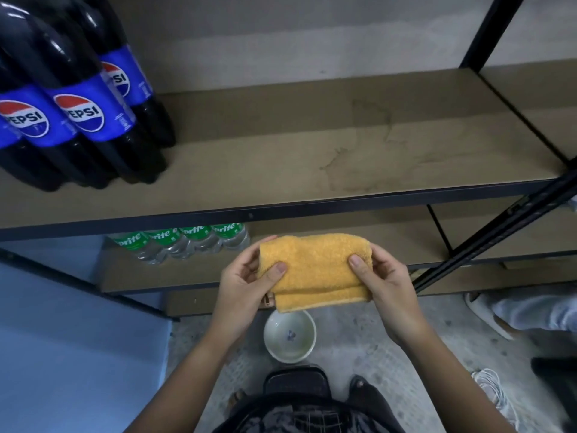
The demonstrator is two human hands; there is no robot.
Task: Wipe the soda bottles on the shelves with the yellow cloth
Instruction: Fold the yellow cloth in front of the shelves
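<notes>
Both my hands hold a folded yellow cloth (315,270) in front of the shelves. My left hand (246,282) grips its left end with the thumb on top, and my right hand (384,279) pinches its right end the same way. Dark Pepsi bottles (90,117) with blue labels stand at the left of the upper shelf (312,157). Several clear Sprite bottles (187,242) with green labels stand on the lower shelf, left of the cloth, their tops hidden by the upper shelf's edge.
A white bowl (290,335) sits on the concrete floor just below my hands. Black metal uprights (487,232) frame the shelves at right. Another person's leg and shoe (512,310) show at the right edge. A blue panel (71,354) fills the lower left.
</notes>
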